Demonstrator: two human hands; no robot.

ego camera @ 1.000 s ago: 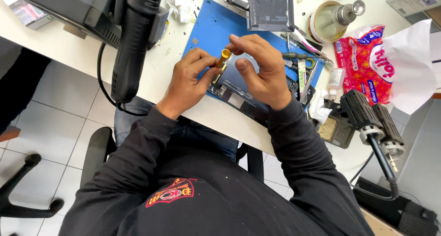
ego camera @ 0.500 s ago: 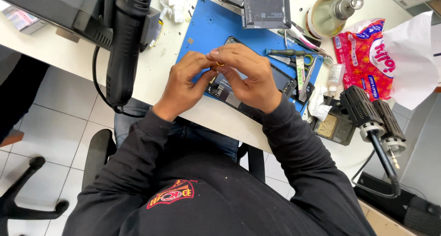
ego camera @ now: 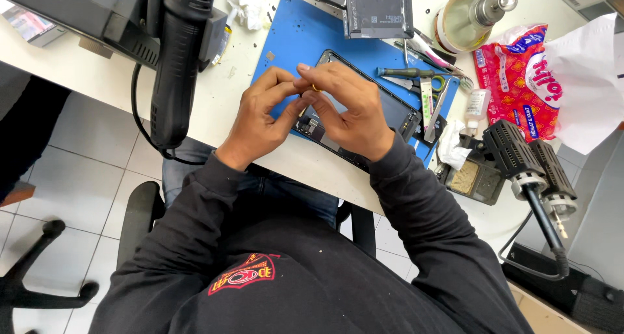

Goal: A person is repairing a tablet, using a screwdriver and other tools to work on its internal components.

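Both hands meet over the opened phone (ego camera: pixel 390 106) on the blue mat (ego camera: pixel 292 41). Left hand (ego camera: pixel 263 116) and right hand (ego camera: pixel 348 113) pinch a small yellow part (ego camera: pixel 314 87) between narrow fingers, mostly hidden.

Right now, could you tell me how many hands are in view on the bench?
2. The left hand and the right hand meet fingertip to fingertip over the blue mat, pinching a small yellow piece above the opened device. No other person's hand shows.
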